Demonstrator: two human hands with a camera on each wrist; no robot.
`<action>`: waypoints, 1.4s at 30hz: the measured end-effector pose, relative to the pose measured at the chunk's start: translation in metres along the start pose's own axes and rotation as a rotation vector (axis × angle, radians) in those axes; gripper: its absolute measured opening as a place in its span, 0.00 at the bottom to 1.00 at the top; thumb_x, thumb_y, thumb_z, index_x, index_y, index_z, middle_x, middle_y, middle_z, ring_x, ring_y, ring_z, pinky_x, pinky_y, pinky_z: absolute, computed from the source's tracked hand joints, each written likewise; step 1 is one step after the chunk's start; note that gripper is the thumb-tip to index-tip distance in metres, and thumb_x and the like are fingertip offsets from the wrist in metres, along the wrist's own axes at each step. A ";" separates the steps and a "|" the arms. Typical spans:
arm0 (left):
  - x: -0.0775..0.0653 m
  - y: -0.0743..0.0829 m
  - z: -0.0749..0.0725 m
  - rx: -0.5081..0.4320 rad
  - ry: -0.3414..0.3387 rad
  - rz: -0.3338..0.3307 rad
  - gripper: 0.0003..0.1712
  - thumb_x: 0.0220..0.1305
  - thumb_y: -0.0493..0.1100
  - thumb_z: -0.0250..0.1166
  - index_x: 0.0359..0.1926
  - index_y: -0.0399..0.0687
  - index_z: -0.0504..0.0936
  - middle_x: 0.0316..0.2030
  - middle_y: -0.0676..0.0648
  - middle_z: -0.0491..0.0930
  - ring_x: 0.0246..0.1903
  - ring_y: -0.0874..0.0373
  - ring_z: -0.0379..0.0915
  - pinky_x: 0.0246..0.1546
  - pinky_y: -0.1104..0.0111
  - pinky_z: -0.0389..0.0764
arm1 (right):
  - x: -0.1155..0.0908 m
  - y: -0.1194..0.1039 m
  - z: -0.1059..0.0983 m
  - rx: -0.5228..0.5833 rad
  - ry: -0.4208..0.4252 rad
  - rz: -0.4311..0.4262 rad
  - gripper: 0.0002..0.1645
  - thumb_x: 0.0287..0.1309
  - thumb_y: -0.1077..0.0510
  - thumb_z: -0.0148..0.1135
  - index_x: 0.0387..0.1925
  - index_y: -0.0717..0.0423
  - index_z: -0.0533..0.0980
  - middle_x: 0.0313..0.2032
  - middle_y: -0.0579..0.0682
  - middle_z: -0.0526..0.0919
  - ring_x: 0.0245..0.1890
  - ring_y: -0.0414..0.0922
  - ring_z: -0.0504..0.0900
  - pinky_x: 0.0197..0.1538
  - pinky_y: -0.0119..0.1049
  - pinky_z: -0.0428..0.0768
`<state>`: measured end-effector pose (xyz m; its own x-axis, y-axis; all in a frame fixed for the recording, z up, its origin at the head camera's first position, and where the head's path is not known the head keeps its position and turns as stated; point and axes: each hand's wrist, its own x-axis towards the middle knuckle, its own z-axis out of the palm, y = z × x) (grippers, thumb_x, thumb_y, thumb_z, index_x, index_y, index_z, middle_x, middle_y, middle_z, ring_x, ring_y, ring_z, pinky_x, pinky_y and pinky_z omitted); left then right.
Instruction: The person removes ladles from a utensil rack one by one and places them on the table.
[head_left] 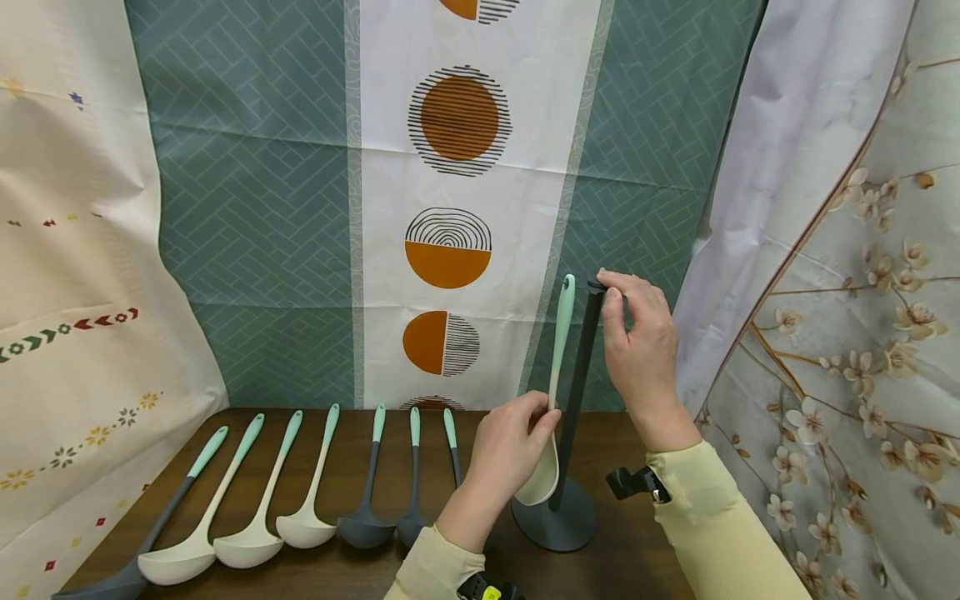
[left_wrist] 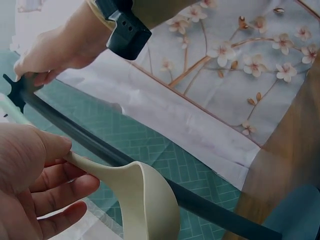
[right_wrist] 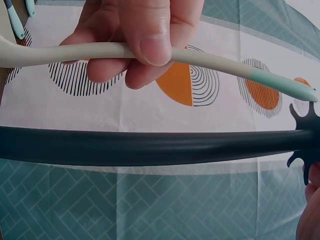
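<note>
My left hand [head_left: 506, 442] pinches a cream ladle [head_left: 543, 477] by its handle, thumb on one side and fingers on the other. The ladle is upright, bowl down, with its mint-green end at the top of a dark utensil stand [head_left: 581, 367]. In the right wrist view the end of the ladle handle [right_wrist: 215, 61] meets one of the hooks [right_wrist: 306, 120] of the stand's head. My right hand [head_left: 642, 346] holds the stand's head from the right, fingertips at the hooks. The round stand base [head_left: 573, 529] rests on the table.
Along the left of the brown table [head_left: 622, 500] lie several more ladles, some with cream bowls [head_left: 247, 548] and others with dark bowls [head_left: 365, 527], all with mint handle ends pointing away. A patterned curtain [head_left: 255, 208] hangs behind; a flowered cloth [head_left: 847, 400] stands at the right.
</note>
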<state>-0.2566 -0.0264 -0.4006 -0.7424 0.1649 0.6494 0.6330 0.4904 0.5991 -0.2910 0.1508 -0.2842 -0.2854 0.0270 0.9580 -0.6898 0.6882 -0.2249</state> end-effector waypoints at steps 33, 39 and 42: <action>0.000 0.003 -0.016 -0.009 0.079 0.018 0.02 0.76 0.43 0.74 0.46 0.52 0.92 0.34 0.58 0.88 0.26 0.64 0.72 0.31 0.67 0.75 | 0.000 -0.002 0.001 0.000 0.004 -0.009 0.20 0.86 0.56 0.53 0.63 0.57 0.86 0.61 0.54 0.88 0.64 0.57 0.81 0.67 0.60 0.77; 0.001 0.003 -0.019 -0.025 0.086 0.010 0.02 0.76 0.43 0.74 0.45 0.52 0.92 0.34 0.58 0.88 0.27 0.64 0.72 0.31 0.67 0.76 | 0.000 -0.001 0.001 0.009 0.012 -0.013 0.20 0.85 0.56 0.53 0.63 0.57 0.86 0.61 0.53 0.89 0.64 0.57 0.82 0.68 0.59 0.76; 0.001 0.002 -0.019 -0.024 0.092 0.008 0.02 0.76 0.44 0.74 0.44 0.52 0.92 0.33 0.58 0.87 0.26 0.64 0.72 0.31 0.67 0.76 | 0.000 -0.001 0.001 0.010 0.012 -0.014 0.20 0.85 0.56 0.53 0.63 0.56 0.86 0.61 0.53 0.89 0.64 0.57 0.81 0.68 0.59 0.76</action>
<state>-0.2514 -0.0417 -0.3897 -0.7147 0.0894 0.6937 0.6447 0.4688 0.6038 -0.2909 0.1492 -0.2840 -0.2675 0.0265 0.9632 -0.7004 0.6811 -0.2133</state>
